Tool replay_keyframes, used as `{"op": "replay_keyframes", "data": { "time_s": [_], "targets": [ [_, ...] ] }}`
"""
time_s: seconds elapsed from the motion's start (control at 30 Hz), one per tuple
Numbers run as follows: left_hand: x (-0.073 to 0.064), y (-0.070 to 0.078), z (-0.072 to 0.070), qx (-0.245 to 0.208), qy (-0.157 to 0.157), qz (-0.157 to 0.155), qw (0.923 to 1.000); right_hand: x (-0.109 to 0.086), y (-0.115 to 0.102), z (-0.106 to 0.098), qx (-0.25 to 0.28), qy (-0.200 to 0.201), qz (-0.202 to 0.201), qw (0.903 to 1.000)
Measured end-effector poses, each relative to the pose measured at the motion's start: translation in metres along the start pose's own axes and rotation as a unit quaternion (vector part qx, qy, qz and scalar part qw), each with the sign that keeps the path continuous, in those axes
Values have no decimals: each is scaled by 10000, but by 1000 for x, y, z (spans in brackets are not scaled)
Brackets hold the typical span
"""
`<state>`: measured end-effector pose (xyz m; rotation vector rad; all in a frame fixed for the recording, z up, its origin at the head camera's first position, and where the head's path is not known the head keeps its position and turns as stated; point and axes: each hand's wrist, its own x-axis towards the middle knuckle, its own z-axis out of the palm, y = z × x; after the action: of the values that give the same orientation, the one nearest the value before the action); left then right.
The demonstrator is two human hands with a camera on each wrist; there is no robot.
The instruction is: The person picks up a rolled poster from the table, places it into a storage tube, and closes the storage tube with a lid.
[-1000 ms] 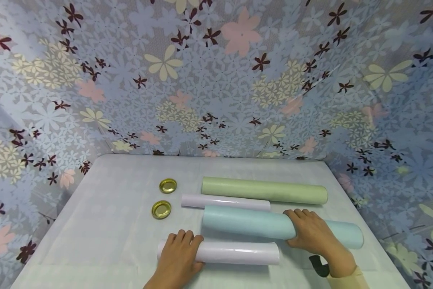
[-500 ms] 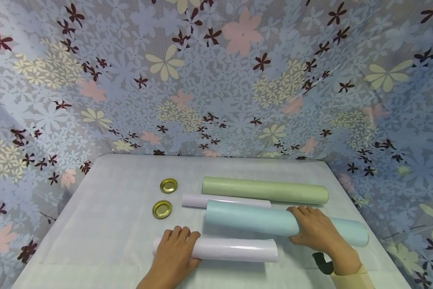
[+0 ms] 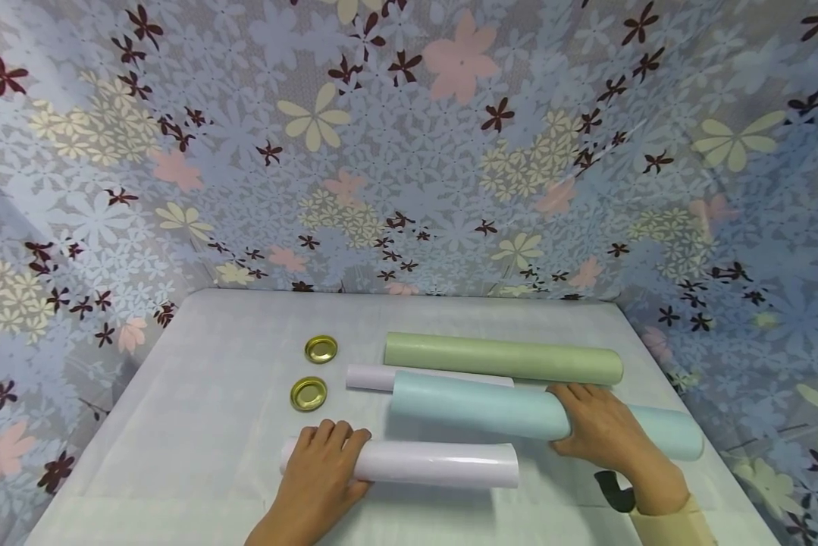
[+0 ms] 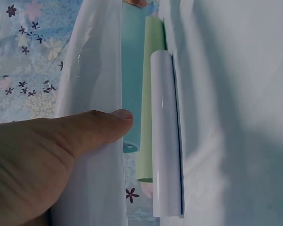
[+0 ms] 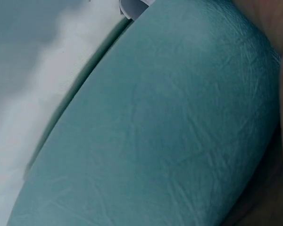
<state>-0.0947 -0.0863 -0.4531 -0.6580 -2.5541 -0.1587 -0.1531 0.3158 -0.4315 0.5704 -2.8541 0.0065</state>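
Note:
My left hand (image 3: 320, 470) grips a glossy white roll (image 3: 443, 464) near its left end, at the front of the table. In the left wrist view the thumb lies across that roll (image 4: 92, 183). To the right, my right hand (image 3: 603, 425) holds a longer light blue roll (image 3: 477, 408) from above, right of its middle. Both held rolls appear raised, with shadows on the cloth below. In the right wrist view the blue roll (image 5: 146, 117) fills most of the picture, and its surface looks creased. Part of each roll is hidden under the hand.
Behind the blue roll lie a thinner white roll (image 3: 371, 378) and a pale green roll (image 3: 504, 358). Two shallow gold round lids (image 3: 321, 349) stand to their left. A floral curtain (image 3: 409, 152) closes off the back and sides of the white-covered table (image 3: 197, 425).
Both hands have lifted their rolls slightly. The white roll has shifted up and left, and the blue roll up and to the right. The other rolls and the lids stay in place.

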Motion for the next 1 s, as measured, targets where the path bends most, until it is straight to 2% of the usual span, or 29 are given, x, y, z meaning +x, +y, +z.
{"op": "replay_keyframes", "data": {
  "time_s": [0.27,0.63,1.0],
  "targets": [
    [1,-8,-7,47,-29,9,10000,1,2,-3,-7,3,-3,10000],
    [1,-19,-11,98,299,112,9994,3,3,-8,-45,-92,14,9999],
    [0,-32,-15,145,468,190,9986,2,3,-13,-111,-61,-45,9999]
  ]
}}
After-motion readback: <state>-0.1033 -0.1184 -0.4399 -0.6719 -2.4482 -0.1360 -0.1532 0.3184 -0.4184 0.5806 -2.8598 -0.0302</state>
